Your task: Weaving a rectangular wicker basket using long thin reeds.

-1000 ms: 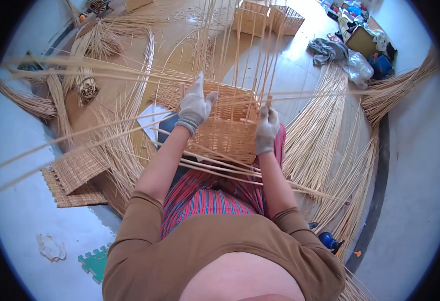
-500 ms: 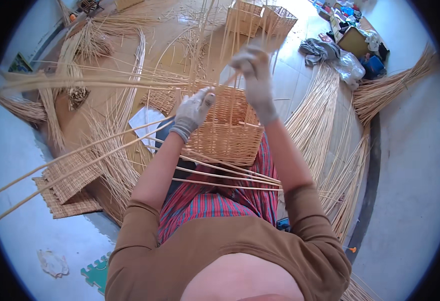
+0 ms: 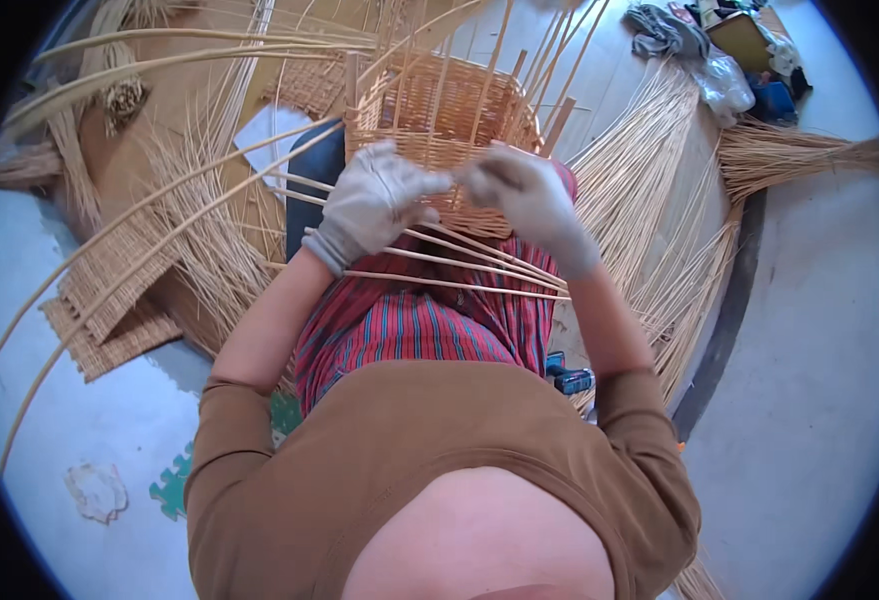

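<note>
Now 2 gloved hands meet at wicker basket (image 3: 439, 120) rim: left hand (image 3: 374, 200) and right hand (image 3: 524, 195) both curled, pinching cane strands (image 3: 459, 265).

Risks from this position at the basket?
1. Both gloved hands, left hand and right hand, meet at the wicker basket rim; the pinched strand may kink or snap.
2. Long loose canes lie across the lap and may snag a sleeve.
3. Upright stakes point up toward the face.
</note>
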{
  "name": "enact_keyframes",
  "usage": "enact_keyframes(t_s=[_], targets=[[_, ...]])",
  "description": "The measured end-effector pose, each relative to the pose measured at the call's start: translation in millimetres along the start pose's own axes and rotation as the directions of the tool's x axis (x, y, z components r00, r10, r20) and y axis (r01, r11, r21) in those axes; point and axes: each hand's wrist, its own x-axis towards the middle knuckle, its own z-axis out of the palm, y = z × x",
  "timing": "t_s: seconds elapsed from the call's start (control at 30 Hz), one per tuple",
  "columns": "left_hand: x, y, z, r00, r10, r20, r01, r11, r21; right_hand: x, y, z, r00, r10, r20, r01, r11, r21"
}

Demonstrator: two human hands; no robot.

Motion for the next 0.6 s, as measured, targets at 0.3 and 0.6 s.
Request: enact_keyframes(t_s=[0.3,0.6], targets=[[-13,5,42,0.920,-0.355,-0.167,0.330,0.930,-0.160,-107,98,55,0.923,0.378,0.072,-0.348,0.738,0.578],[50,8,43,0.889,-0.338,-0.310,0.238,0.918,-0.318,-56,67,-64,0.683,0.181,-0.707,0.387,0.732,0.561]])
